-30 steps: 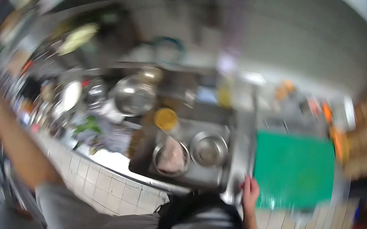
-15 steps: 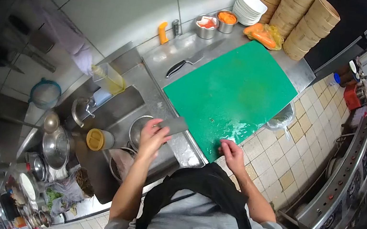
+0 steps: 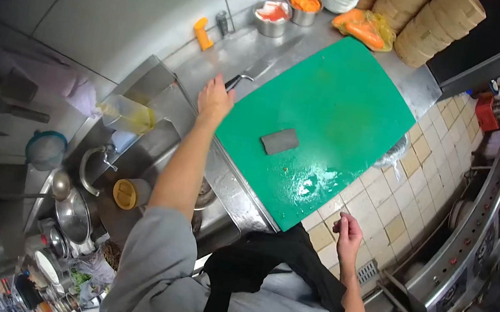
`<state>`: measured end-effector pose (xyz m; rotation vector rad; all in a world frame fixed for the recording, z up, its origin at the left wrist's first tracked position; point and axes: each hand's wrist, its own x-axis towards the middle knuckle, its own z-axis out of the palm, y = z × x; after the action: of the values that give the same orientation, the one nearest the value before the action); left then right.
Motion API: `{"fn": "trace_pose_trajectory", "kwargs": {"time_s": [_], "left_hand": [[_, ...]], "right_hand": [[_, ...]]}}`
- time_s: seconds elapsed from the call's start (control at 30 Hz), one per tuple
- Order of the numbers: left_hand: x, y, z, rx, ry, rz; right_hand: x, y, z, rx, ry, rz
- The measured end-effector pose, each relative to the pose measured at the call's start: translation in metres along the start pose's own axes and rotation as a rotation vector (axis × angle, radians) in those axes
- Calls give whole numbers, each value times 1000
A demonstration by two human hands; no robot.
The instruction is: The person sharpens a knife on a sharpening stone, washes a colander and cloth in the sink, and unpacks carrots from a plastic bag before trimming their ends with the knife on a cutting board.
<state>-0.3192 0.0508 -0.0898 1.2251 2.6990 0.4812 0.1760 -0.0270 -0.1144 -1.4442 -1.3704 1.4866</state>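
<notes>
The knife (image 3: 236, 81) lay on the desk (image 3: 415, 84), not yet lifted; the left hand (image 3: 215, 101) was at its handle, grip unclear. The block (image 3: 279, 141) was already set on the board (image 3: 342, 99), with room around it. The right hand (image 3: 349, 233), loosely closed on nothing visible, hung past the board's edge; 2 tubs (image 3: 270, 28) stood behind.

Glossy plastic board (image 3: 329, 116), matt block (image 3: 279, 141), metal counter (image 3: 422, 95)

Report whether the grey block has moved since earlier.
Yes: the grey block went from the left hand onto the green cutting board, away from the sink.
</notes>
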Motion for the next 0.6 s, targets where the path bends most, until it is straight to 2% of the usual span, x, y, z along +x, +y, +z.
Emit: {"fn": "trace_pose_trajectory", "kwargs": {"time_s": [0.03, 0.1, 0.23, 0.3, 0.37, 0.4, 0.43, 0.47, 0.6], "left_hand": [[8, -3, 3, -3, -26, 0], [20, -8, 4, 254, -186, 119], [-3, -10, -13, 51, -165, 32], [-32, -18, -29, -222, -97, 48], [-82, -8, -44, -607, -201, -77], [-106, -7, -44, -681, -275, -147], [-134, -3, -37, -990, -340, -184], [-162, 10, -44, -1108, -396, -210], [-230, 48, -35, -1453, -670, -78]], "right_hand": [[-1, -6, 2, -20, 0, -2], [3, -17, 11, -37, -11, 10], [17, -35, 32, -40, -116, -8], [28, -39, 41, 5, -211, -32], [39, -40, 52, 84, -280, -29], [46, -44, 62, 150, -319, -17], [49, -55, 72, 180, -368, 30], [52, -62, 80, 170, -434, 60], [52, -100, 121, 349, -734, 35]]}}
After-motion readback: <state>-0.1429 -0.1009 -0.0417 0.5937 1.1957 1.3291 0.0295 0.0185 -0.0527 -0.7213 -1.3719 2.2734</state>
